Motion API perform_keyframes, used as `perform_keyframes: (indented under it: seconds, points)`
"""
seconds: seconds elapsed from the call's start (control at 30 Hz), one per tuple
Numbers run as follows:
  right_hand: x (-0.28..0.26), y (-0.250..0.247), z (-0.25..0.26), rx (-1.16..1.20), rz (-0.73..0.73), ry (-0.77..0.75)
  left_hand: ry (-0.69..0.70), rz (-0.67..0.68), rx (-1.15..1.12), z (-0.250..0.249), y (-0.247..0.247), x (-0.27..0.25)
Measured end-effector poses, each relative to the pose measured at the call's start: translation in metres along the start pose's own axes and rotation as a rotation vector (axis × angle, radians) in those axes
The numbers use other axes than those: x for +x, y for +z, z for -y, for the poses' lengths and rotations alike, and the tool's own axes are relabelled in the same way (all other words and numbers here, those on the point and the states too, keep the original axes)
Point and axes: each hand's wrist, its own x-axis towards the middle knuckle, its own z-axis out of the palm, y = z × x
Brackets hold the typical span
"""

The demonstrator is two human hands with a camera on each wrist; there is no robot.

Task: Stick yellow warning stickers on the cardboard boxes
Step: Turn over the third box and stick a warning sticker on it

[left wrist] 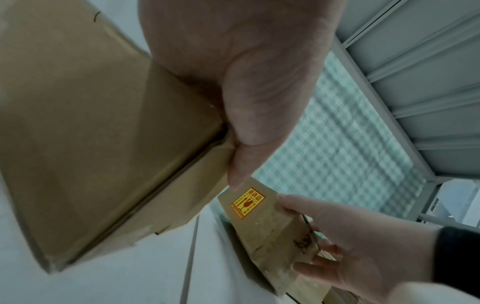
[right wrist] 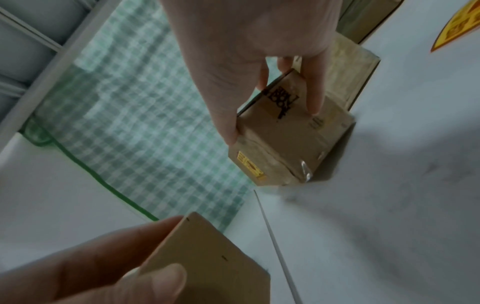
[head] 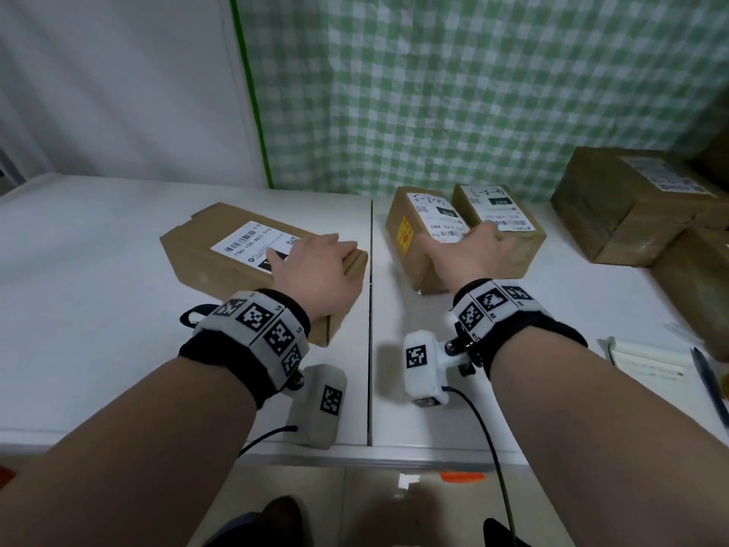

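Observation:
A flat cardboard box (head: 221,246) with a white shipping label lies on the left half of the white table. My left hand (head: 315,266) lies over its right end and grips that edge, thumb against the side (left wrist: 241,144). My right hand (head: 457,246) grips a small cardboard box (right wrist: 285,133) from above, thumb on one side and fingers on the other. This box has a yellow warning sticker (head: 404,235) on its left side and a white label on top.
A second small labelled box (head: 528,246) stands against the held one on its right. Larger boxes (head: 615,207) are stacked at the far right. A notebook (head: 647,361) and pen (head: 710,380) lie at the right edge. A yellow sticker sheet (right wrist: 457,26) lies on the table.

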Motion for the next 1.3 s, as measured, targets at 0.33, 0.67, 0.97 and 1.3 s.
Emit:
perform_keyframes:
  seconds: [0.33,0.67,0.97,1.3]
  points:
    - [-0.019,0.013,0.02,0.0,-0.005,-0.363,-0.007,-0.078,-0.227,0.005,-0.005,0.001]
    - [-0.067,0.037,0.035,-0.2,0.736,-0.549,-0.268,-0.486,-0.602,0.054,-0.019,-0.014]
    - [-0.082,0.019,0.017,-0.073,0.483,-0.638,-0.223,-0.472,-0.644,0.06,-0.028,-0.037]
    - [-0.09,-0.06,-0.021,0.036,0.362,-0.72,-0.388,-0.342,-0.8,0.031,-0.037,-0.067]
